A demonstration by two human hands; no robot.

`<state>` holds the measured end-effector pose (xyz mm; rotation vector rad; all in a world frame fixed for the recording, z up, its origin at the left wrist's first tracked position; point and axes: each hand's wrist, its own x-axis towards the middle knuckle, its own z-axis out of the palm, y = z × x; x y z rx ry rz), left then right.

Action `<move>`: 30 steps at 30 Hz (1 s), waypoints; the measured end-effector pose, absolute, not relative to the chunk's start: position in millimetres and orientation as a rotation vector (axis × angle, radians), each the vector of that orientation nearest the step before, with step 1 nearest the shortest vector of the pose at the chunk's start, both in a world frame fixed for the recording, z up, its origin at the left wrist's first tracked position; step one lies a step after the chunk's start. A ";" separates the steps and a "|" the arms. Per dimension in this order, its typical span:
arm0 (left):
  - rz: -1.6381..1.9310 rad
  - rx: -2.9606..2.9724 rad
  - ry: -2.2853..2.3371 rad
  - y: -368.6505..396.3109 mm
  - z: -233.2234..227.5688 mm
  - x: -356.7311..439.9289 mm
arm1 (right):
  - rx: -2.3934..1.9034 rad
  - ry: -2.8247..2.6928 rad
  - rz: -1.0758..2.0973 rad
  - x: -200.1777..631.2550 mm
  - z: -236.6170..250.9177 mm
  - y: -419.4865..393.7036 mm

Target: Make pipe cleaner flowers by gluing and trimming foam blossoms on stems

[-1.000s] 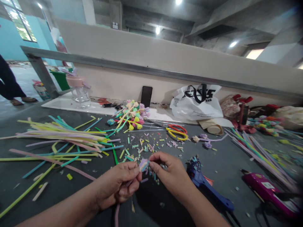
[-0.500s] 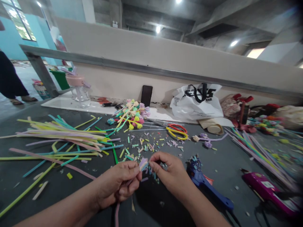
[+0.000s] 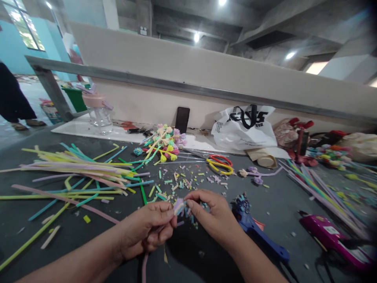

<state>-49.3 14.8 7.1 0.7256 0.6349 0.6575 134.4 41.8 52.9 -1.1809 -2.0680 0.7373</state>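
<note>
My left hand pinches a small purple foam flower on a pink foam stem that trails down below my wrist. My right hand meets it from the right, with thumb and forefinger pinched on the flower's edge. Both hands hover just above the dark grey floor mat, over a scatter of tiny coloured foam cuttings.
Long pastel foam strips lie to the left. Finished foam flowers and red-yellow scissors lie ahead. A blue glue gun and a magenta one lie at right. A white bag, phone and jar line the wall.
My hands have barely shifted. My right fingers have closed in a little tighter on the purple flower.
</note>
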 end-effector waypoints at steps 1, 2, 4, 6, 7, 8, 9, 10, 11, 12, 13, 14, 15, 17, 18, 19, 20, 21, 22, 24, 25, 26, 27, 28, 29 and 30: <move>0.655 0.721 0.628 15.2 7.8 -49.6 | -1.170 -2.057 0.761 135.1 53.0 41.9; 0.653 0.719 0.622 15.5 8.4 -49.9 | -1.162 -2.037 0.787 136.0 52.7 42.2; 0.652 0.721 0.612 15.7 9.0 -50.2 | -1.172 -1.946 0.844 138.8 51.2 43.3; 0.651 0.725 0.614 15.6 8.7 -50.0 | -1.210 -1.807 0.885 142.5 49.0 44.9; 0.653 0.729 0.620 15.4 8.4 -49.7 | -1.233 -1.738 0.894 144.5 47.9 45.8; 0.655 0.735 0.628 15.2 8.2 -49.4 | -1.255 -1.682 0.902 146.5 47.0 46.7; 0.658 0.741 0.637 15.0 8.3 -48.9 | -1.276 -1.648 0.917 148.2 46.3 47.4; 0.662 0.747 0.646 14.8 8.5 -48.4 | -1.291 -1.632 0.941 149.4 45.8 48.1; 0.665 0.747 0.656 14.5 9.1 -47.9 | -1.301 -1.629 0.976 150.1 45.5 48.5; 0.665 0.742 0.665 14.3 10.0 -47.5 | -1.303 -1.634 1.006 150.1 45.4 48.7; 0.663 0.733 0.674 14.1 11.0 -47.1 | -1.294 -1.647 1.030 149.5 45.3 48.6; 0.662 0.726 0.679 13.9 12.0 -46.9 | -1.271 -1.662 1.044 148.3 45.2 48.2; 0.663 0.720 0.678 13.7 12.9 -46.7 | -1.239 -1.673 1.060 146.8 45.1 47.7; 0.675 0.722 0.656 13.5 13.4 -46.5 | -1.150 -1.675 1.138 142.9 44.5 46.2; 0.684 0.728 0.640 13.4 12.9 -46.5 | -1.098 -1.670 1.208 140.9 43.9 45.3; 0.690 0.732 0.624 13.4 12.0 -46.4 | -1.045 -1.662 1.293 139.0 43.1 44.5; 0.691 0.735 0.611 13.4 10.7 -46.3 | -0.998 -1.652 1.377 137.3 42.1 43.7; 0.693 0.735 0.605 13.3 9.2 -46.1 | -0.960 -1.644 1.450 135.7 40.9 43.0; 0.695 0.734 0.602 13.2 7.7 -45.8 | -0.931 -1.638 1.507 134.3 39.7 42.4; 0.697 0.728 0.597 12.7 5.4 -44.9 | -0.893 -1.617 1.593 132.0 37.5 41.3; 0.696 0.723 0.597 12.5 4.7 -44.4 | -0.878 -1.600 1.631 130.8 36.7 40.8; 0.691 0.717 0.597 12.2 4.6 -43.8 | -0.867 -1.579 1.665 129.7 36.4 40.4; 0.685 0.711 0.594 11.9 4.8 -43.1 | -0.864 -1.552 1.692 128.5 36.4 40.1; 0.676 0.706 0.589 11.7 5.4 -42.6 | -0.870 -1.525 1.712 127.3 36.7 39.7; 0.671 0.701 0.584 11.5 6.2 -42.1 | -0.880 -1.500 1.725 126.2 37.3 39.4; 0.667 0.696 0.579 11.4 7.2 -41.8 | -0.891 -1.476 1.729 125.2 38.1 39.2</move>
